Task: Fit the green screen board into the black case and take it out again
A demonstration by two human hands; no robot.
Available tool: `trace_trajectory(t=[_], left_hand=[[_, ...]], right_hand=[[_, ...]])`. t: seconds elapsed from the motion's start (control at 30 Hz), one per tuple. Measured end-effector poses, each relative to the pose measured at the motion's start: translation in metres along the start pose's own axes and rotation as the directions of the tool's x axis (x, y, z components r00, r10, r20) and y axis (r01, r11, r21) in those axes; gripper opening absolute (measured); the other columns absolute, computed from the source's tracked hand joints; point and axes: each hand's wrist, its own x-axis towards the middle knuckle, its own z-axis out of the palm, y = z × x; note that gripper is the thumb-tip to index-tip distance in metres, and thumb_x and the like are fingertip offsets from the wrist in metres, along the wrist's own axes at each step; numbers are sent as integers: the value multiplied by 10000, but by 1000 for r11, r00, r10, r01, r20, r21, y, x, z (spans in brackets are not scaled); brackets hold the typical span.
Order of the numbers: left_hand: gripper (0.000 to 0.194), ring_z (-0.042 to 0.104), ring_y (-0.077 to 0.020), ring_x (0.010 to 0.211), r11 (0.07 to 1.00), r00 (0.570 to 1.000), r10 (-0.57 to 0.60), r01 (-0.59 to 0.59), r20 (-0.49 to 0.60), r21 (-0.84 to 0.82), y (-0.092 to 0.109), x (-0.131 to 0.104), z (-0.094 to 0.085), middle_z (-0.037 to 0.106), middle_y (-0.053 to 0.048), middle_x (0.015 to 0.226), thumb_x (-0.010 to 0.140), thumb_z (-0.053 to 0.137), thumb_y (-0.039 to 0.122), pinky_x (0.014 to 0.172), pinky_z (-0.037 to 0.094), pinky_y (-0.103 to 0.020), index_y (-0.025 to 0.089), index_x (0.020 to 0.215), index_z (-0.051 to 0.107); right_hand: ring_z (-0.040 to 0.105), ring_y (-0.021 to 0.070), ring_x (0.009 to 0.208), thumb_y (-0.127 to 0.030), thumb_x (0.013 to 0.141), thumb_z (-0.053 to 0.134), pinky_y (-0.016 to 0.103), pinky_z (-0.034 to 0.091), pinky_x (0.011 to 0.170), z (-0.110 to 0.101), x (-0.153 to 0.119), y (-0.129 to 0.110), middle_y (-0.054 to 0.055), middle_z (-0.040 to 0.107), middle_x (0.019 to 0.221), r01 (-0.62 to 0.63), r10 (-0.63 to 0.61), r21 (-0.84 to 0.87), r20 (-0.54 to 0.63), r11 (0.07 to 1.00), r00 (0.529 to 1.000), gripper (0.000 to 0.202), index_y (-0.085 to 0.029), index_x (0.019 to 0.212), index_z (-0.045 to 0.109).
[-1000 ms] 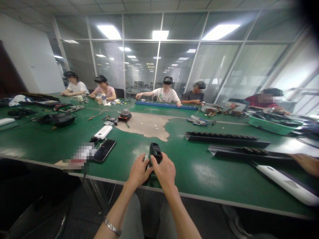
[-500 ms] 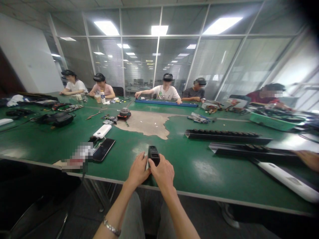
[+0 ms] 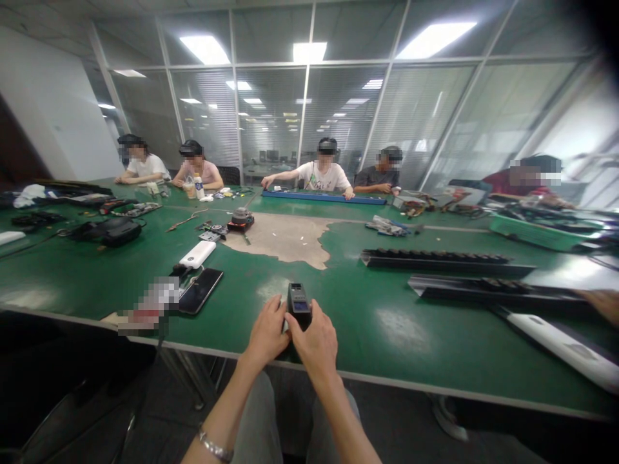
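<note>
Between my hands at the table's near edge stands a black, box-shaped device [image 3: 297, 298] with a small bluish screen on its upper face. My right hand [image 3: 316, 335] is closed round its right side, the thumb across the near end. On the left, my left hand [image 3: 265, 330] curls its fingers against the device's side, by a pale strip I cannot make out. The lower part of the device is hidden behind my hands.
To the left lie a dark phone [image 3: 200, 291], a white power bank [image 3: 198, 254] and a black bag [image 3: 109, 231]. Long black rails [image 3: 449, 265] and a white-and-black tool [image 3: 563, 348] are on the right. A green basket [image 3: 541, 233] stands farther off; co-workers sit along the far side.
The device's small screen, dark before, now looks bluish. My hands stay round the device almost unmoved. The view has shifted slightly.
</note>
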Motion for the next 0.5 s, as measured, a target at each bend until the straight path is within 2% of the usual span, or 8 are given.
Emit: trace_trajectory(t=[0.27, 0.5], left_hand=[[541, 372, -284, 1383, 1000, 1000, 15, -15, -7, 11, 2, 0, -2, 418, -161, 1478, 847, 523, 249, 1145, 318, -472, 166, 1379, 472], [495, 378, -297, 1377, 1000, 1000, 16, -16, -2, 9, 2, 0, -2, 423, -178, 1467, 854, 555, 286, 1135, 332, -467, 160, 1332, 516]], right_hand=[[630, 231, 978, -415, 866, 578, 314, 407, 859, -7, 1, -6, 90, 695, 1022, 4, -4, 33, 16, 999, 1000, 336, -185, 1109, 614], [626, 227, 985, -408, 873, 562, 313, 402, 888, -16, 10, -13, 89, 694, 996, 4, -2, 88, -15, 996, 1000, 327, -170, 1088, 625]])
